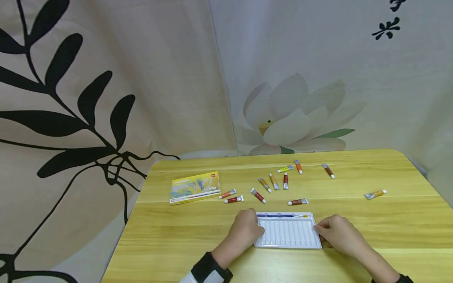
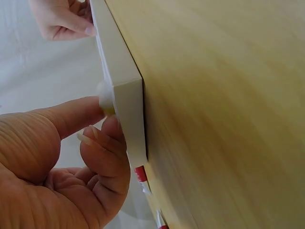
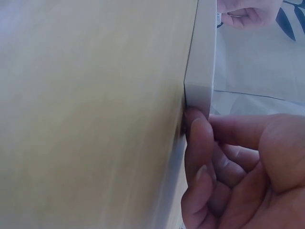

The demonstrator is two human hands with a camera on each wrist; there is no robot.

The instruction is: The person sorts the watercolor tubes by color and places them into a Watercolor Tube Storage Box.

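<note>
A white plastic tray with a row of narrow slots lies between the two hands on the wooden table. Along its far edge sits a thin blue paintbrush. At the tray's left end, my left hand pinches the side wall between thumb and curled fingers. My right hand holds the opposite end, thumb on the rim. In the right wrist view, a fingertip presses against the tray's lower corner. Seen from the left wrist, the tray's white side wall runs close along the tabletop.
Several small paint tubes lie scattered beyond the tray, including a dark red one close behind it and a yellow-orange one far right. A yellow paint box lies at the back left. A patterned curtain hangs behind the table.
</note>
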